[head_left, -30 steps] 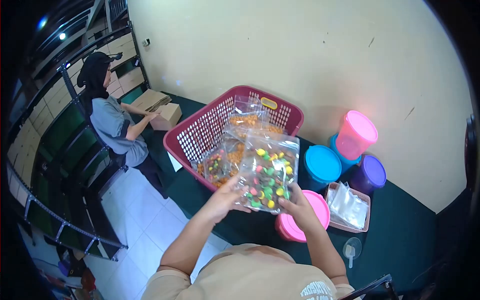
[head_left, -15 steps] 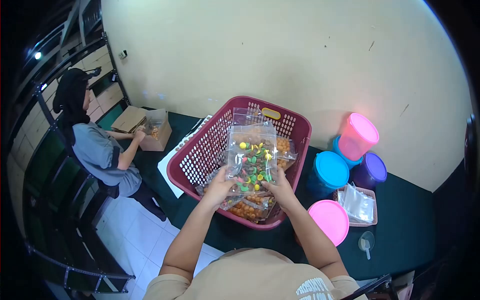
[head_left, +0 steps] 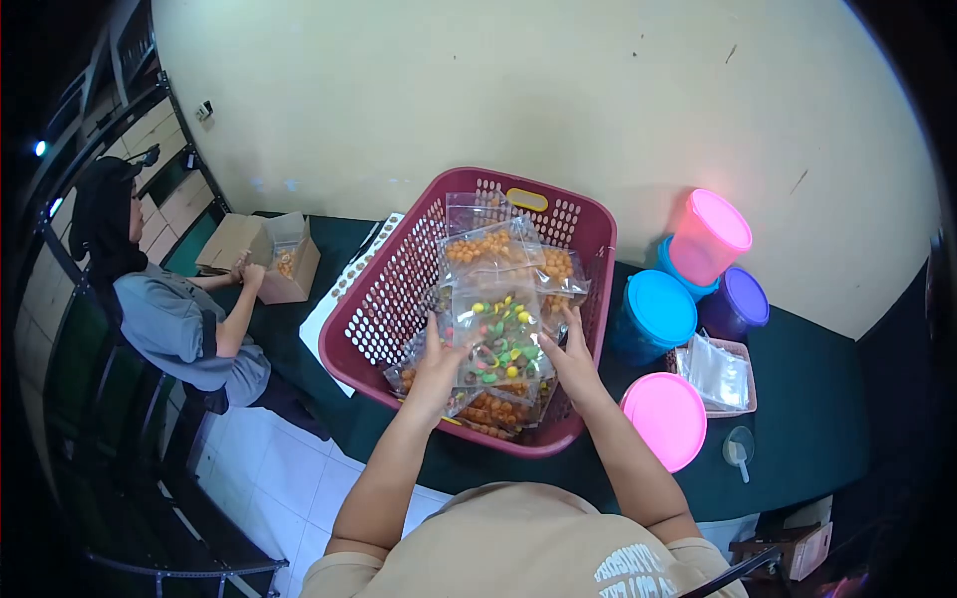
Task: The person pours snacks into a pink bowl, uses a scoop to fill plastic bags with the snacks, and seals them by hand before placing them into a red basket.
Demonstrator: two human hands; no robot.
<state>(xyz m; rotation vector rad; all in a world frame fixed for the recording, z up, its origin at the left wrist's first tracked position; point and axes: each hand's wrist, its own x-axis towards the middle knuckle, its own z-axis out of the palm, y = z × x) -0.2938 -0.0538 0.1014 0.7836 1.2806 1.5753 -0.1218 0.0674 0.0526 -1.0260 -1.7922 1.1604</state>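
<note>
A clear plastic bag of yellow, green and pink mushroom-shaped snacks (head_left: 506,337) lies on top of other bags inside a maroon laundry basket (head_left: 590,399). My left hand (head_left: 439,367) is open at the bag's left edge, with its thumb at the plastic and its fingers apart. At the opposite edge, my right hand (head_left: 572,365) is also open, thumb near the bag and fingers stretched out. Bags of round orange-brown snacks (head_left: 480,246) lie behind and beneath the colourful one. The undersides of both hands are hidden.
Right of the basket stand a blue tub (head_left: 660,314), a pink tub (head_left: 710,237), a purple tub (head_left: 743,299) and a pink lid (head_left: 664,423). A small basket holds empty plastic bags (head_left: 720,375), near a scoop (head_left: 739,453). At left, a person (head_left: 184,309) works at a cardboard box (head_left: 289,279).
The bag of colourful snacks has gone down onto the bags in the basket. My hands have loosened and spread from its sides. The view has shifted slightly.
</note>
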